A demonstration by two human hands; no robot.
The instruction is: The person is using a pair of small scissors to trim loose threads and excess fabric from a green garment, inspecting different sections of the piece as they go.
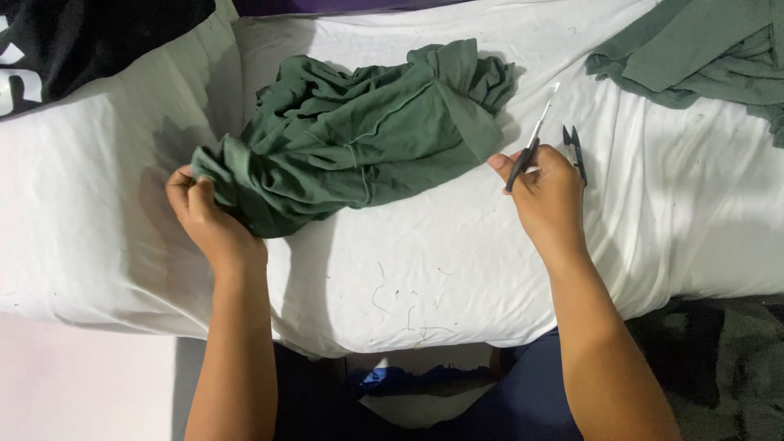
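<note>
A white sheet (457, 269) covers the bench from edge to edge, wrinkled and sprinkled with loose thread ends near its front edge. On the middle of it lies a crumpled green garment (359, 135), bunched in folds, its seams showing as pale lines. A second heap of green cloth (702, 53) lies at the far right corner, well apart from the first. A black garment with pale print (73, 41) rests at the far left corner, partly on the sheet. The left hand (204, 216) is at the near-left end of the crumpled green garment, its fingers (184, 184) closed around a pinch of the fabric's edge. The right hand (549, 196) rests on the sheet just right of the garment, apart from it; its fingers (502, 163) are curled shut on a slim tool with a dark handle and a pale tip (532, 139), which slants up and away from the hand toward the garment's far right end without touching it. A pair of small dark thread snips (574, 147) sticks out from behind the same hand, points away from the person; whether the hand holds it or it simply lies on the sheet cannot be told.
</note>
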